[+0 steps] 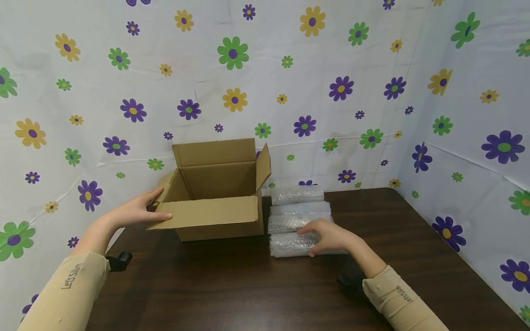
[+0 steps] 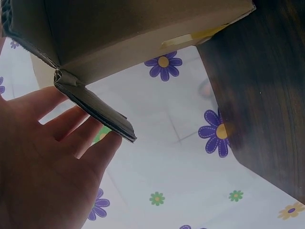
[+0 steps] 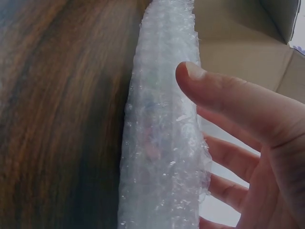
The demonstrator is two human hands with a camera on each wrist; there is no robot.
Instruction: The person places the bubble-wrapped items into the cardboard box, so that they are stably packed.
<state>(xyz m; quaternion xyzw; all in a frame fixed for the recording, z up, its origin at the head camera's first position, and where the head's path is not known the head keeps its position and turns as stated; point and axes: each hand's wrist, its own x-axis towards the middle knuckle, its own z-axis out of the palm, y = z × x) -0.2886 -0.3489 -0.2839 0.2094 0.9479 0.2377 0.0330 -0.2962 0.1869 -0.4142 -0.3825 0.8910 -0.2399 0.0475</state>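
Note:
An opened cardboard box stands on the table with its flaps spread. My left hand rests at its left front corner, thumb along the front flap. In the left wrist view, the extended fingers touch a folded side flap. Beside the box lie several bubble-wrapped bundles in a row. Over the nearest bubble-wrapped bundle is my right hand, thumb and fingers spread to either side of it. The right wrist view shows the thumb near the bubble wrap, with the other fingers partly hidden behind it.
Farther back lie more bubble-wrapped bundles, close to the box's right wall. A dark wooden table bears everything. Flower-patterned white sheeting hangs behind the table and along its right side.

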